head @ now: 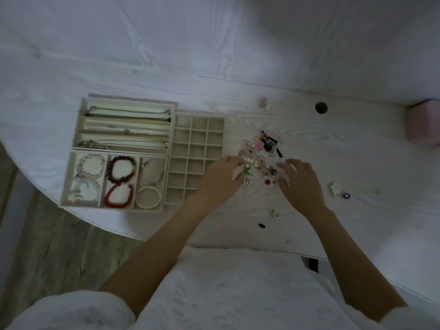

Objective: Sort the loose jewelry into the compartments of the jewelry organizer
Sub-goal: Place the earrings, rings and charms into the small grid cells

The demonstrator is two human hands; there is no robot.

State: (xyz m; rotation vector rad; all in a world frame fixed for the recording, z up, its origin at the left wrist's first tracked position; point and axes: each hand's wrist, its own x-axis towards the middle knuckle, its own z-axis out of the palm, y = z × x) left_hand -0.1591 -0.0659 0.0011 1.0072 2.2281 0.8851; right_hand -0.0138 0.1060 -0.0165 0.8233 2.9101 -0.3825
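Note:
A heap of loose jewelry (260,153) lies on the white table, right of the organizer. The organizer has three cream trays: a grid tray (195,139) of small cells that look empty, a long-slot tray (123,126) with necklaces, and a three-part tray (114,182) with bracelets. My left hand (220,178) rests at the heap's left edge, fingers curled beside a small green piece (245,171); whether it holds that piece is unclear. My right hand (300,179) lies at the heap's right edge with fingers loosely curved over small pieces.
Stray pieces lie apart: a white flower piece (335,188), a silver ring (274,213), a dark bead (262,226), a pink piece (263,102). A round cable hole (321,107) and a pink box (423,125) are at the far right. The table edge curves at the left.

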